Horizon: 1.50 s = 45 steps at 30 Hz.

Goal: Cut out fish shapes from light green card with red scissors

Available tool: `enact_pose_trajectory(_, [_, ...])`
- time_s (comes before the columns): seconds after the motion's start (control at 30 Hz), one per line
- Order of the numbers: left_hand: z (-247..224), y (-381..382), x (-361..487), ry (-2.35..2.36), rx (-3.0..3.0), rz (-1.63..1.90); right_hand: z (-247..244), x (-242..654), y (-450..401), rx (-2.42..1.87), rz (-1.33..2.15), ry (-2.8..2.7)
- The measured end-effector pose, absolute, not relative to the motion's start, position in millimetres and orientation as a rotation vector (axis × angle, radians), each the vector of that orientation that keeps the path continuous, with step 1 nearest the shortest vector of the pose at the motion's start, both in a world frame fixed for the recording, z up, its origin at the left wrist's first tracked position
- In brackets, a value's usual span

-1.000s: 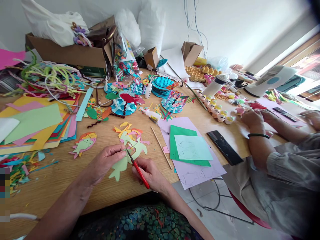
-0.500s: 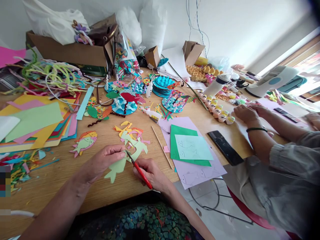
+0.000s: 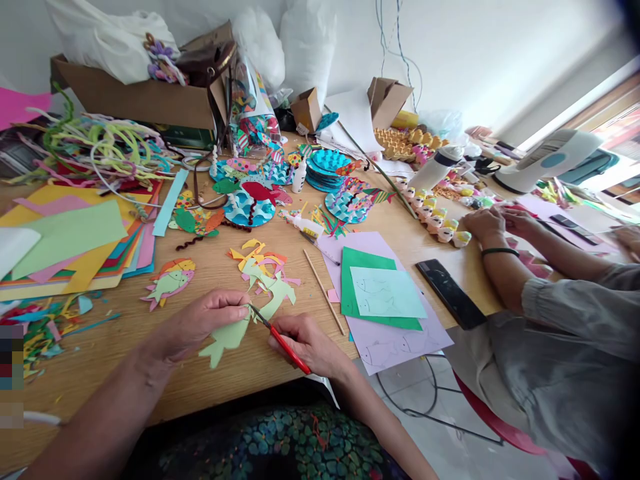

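My left hand (image 3: 220, 312) pinches a light green paper fish (image 3: 227, 341) by its upper edge, the tail hanging toward me. Red-handled scissors (image 3: 287, 347) are gripped in my right hand (image 3: 303, 340), their blades pointing up and left. The blade tips meet the fish's edge beside my left fingertips. Just beyond lie green, yellow and pink paper offcuts (image 3: 275, 293). Left of my hands, a small pile of cut paper fish (image 3: 170, 283) rests on the wooden table (image 3: 150, 373).
To my right are purple paper (image 3: 390, 357) with drawn fish, a wooden stick (image 3: 325, 293) and a black phone (image 3: 450, 293). Coloured sheets (image 3: 70, 233) are stacked at left. Decorated blue discs (image 3: 250, 207) stand farther back. A co-worker's hands (image 3: 493, 223) work at the right.
The paper fish has tilted, its tail swinging slightly left. My right hand and the scissors have shifted a little right. The co-worker's hands have moved, uncovering a pink piece beneath the arm.
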<state>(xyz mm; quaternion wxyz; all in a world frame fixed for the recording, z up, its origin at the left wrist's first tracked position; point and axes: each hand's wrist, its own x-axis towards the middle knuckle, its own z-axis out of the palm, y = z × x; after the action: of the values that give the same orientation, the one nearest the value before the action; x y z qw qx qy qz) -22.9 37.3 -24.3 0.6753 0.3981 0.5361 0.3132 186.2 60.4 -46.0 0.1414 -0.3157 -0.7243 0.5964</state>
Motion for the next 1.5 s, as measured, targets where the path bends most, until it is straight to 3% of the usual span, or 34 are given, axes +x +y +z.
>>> enact_pose_trajectory(1.3, [-27.4, 43.7, -30.0, 1.149, 0.974, 0.525, -46.4, 191.4, 72.4, -0.763, 1.514, -2.357])
enact_pose_trajectory(1.5, [-33.5, 44.1, -29.8, 1.157, 0.989, 0.581, -49.9, 189.5, 73.4, -0.842, 1.636, -2.167])
